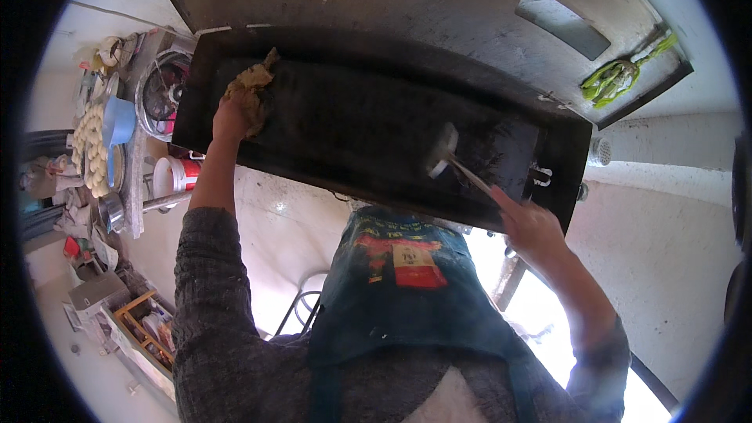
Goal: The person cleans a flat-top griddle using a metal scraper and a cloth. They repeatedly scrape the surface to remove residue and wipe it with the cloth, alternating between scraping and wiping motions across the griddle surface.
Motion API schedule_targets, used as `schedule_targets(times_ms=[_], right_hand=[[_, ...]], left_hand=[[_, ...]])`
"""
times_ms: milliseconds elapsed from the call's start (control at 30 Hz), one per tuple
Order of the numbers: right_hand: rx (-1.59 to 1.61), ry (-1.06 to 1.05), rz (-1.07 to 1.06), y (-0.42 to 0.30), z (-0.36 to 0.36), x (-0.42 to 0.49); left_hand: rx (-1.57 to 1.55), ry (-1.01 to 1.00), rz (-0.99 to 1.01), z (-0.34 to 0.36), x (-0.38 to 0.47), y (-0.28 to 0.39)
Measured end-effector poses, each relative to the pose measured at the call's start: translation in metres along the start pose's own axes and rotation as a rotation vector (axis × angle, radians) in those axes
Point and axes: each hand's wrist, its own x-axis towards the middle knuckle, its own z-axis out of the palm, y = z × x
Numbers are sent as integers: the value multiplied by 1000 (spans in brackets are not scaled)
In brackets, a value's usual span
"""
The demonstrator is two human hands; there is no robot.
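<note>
Before me a long dark metal griddle pan [352, 106] spans the view, with low raised walls. My left hand [231, 117] grips a crumpled tan cloth [254, 88] against the pan's left end. In my right hand [531, 226] is a thin handle [470, 175] with a wide pale head [445, 150]. That head is motion-blurred over the right part of the pan, so I cannot tell whether it is a brush or a scraper. Around it the pan's surface has a glossy, streaked patch [499, 153].
Behind the pan rises a metal lid [399, 6] with rectangular cut-outs and a knotted green plastic strip [611, 79]. At left, a bench holds a blue dipper [117, 120] and several pale rounded pieces [91, 147]. A white-and-red bucket [170, 178] and a cardboard box [98, 294] stand lower.
</note>
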Motion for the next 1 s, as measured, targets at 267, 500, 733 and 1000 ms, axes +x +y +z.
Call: schedule_targets(times_ms=[267,500,733,1000], right_hand=[[-166,-47,-60,-43,-23,54],[-287,52,-153,-66,-32,72],[-288,167,-221,-32,-24,60],[-218,19,-139,-60,-24,82]], left_hand=[[-96,-6,65,2,1,-5],[-178,-9,78,-1,-3,-2],[-57,-92,37,-15,0,7],[91,-202,88,10,15,-14]])
